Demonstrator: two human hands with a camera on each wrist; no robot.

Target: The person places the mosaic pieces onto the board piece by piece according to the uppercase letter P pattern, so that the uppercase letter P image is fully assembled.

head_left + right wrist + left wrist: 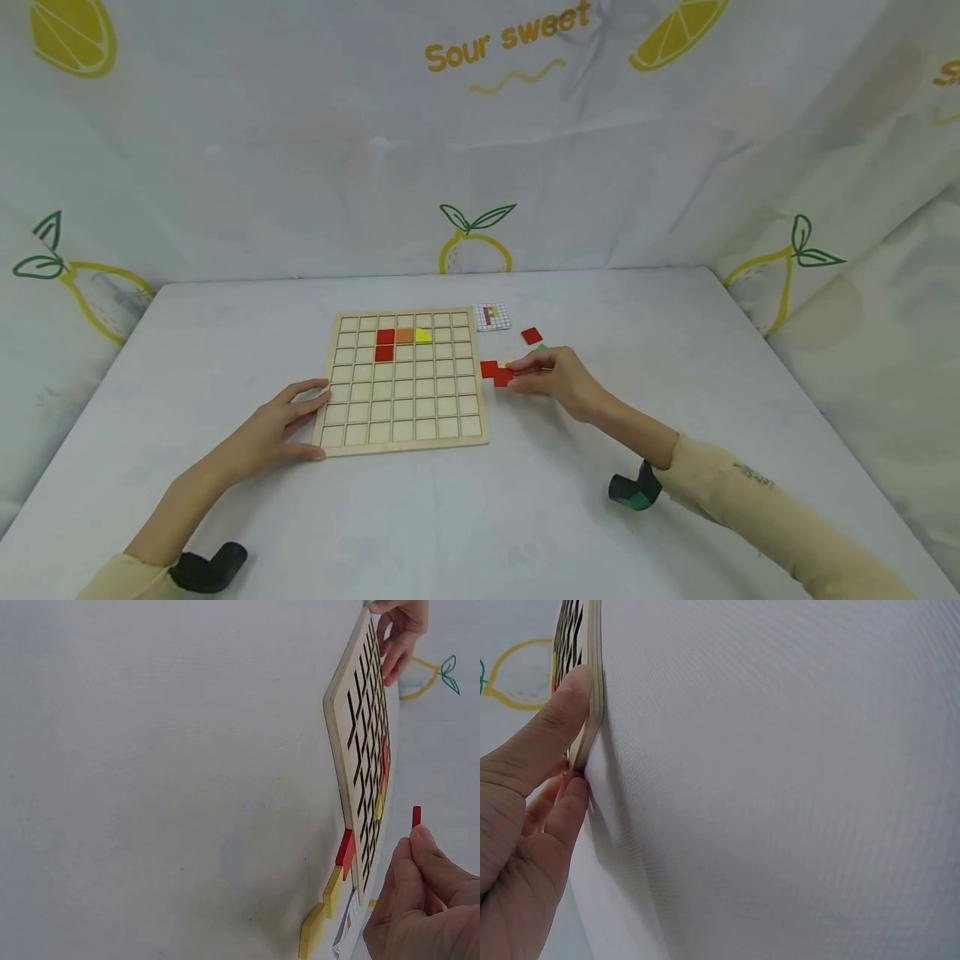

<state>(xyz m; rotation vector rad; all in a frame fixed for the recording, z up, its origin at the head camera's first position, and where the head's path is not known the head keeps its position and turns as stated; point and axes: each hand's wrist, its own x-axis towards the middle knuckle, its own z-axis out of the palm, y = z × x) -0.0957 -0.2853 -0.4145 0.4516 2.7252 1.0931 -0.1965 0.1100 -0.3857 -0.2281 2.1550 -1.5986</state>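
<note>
A light wooden grid board (pixel 402 450) lies on the table with red (pixel 386 337), orange (pixel 405 336) and yellow (pixel 423 336) pieces in one row. One more red piece (pixel 384 353) sits below the first. My left hand (pixel 262 437) rests at the board's left side, fingertips on the edge and thumb by the near corner. Right of the board, my right hand (pixel 558 381) pinches a red tile (pixel 416 816) between thumb and fingers. Close by, a red tile (pixel 489 368) lies against the board's right edge. Yellow tiles (pixel 333 892) lie near it in the right wrist view.
A small card (pixel 492 316) with a coloured grid pattern lies by the board's far right corner. Another red tile (pixel 532 336) and a green piece (pixel 542 348), partly hidden by the right hand, lie near it. A white cloth wall with lemon prints (pixel 475 250) rises behind the table.
</note>
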